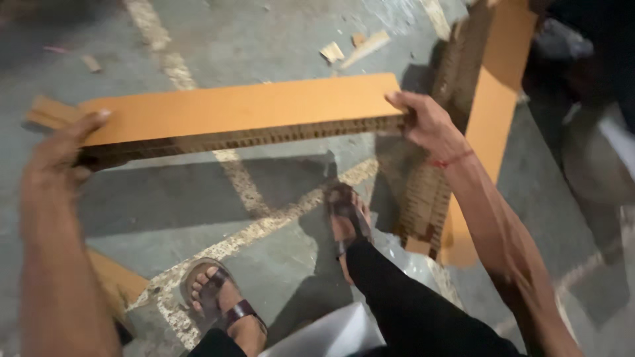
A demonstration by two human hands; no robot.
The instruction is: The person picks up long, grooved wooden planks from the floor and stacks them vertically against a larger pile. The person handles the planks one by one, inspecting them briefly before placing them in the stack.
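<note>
Head view: cardboard board (pixel 245 112), orange, honeycomb core, spanning the frame's upper middle. Left hand (pixel 59 149) and right hand (pixel 423 122) are gripping its ends. Likely light, stiff, edges crushable; end grip suits.

Two hands, left (pixel 56 155) and right (pixel 423 122), grip one honeycomb board (pixel 241 109) at its ends; beyond the right grip stands one more board (pixel 486 125); below the grips, two sandalled feet (pixel 221 301)
</note>
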